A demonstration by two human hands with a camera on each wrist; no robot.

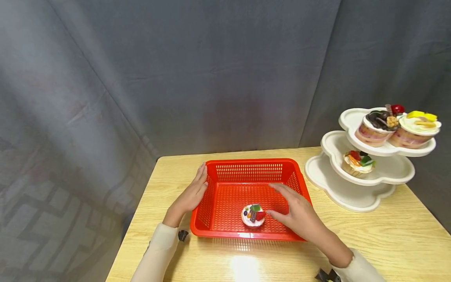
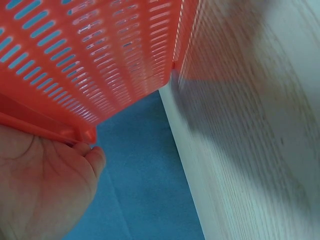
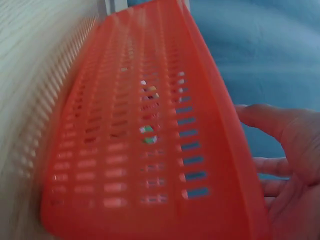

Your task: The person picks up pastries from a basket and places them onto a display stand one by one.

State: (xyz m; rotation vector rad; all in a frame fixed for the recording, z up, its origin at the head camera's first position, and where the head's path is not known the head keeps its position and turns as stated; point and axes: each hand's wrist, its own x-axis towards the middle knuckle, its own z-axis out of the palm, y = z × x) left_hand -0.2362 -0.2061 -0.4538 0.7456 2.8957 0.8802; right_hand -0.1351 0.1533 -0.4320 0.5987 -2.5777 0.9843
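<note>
One small cupcake point(image 1: 253, 216) sits in one red basket point(image 1: 246, 235), two hands about it.
Seen from the head, the cupcake stands near the front rim: white cream, a red berry piece, a green piece, a brown bar, tiny dark and orange bits. Close by, the right hand point(image 1: 297, 213) holds thumb and fingers wide apart; I can't tell whether the thumb touches it. The left hand point(image 1: 193, 194) lies straight-fingered along the left rim. Over right stands one white three-tier stand point(image 1: 347, 197), two cake cups point(image 1: 374, 134) on top, one fruit cupcake point(image 1: 359, 164) midway. From the left wrist, fingertips meet the rim beside slotted red wall. From the right wrist, green and white specks show blurrily through the slots.
</note>
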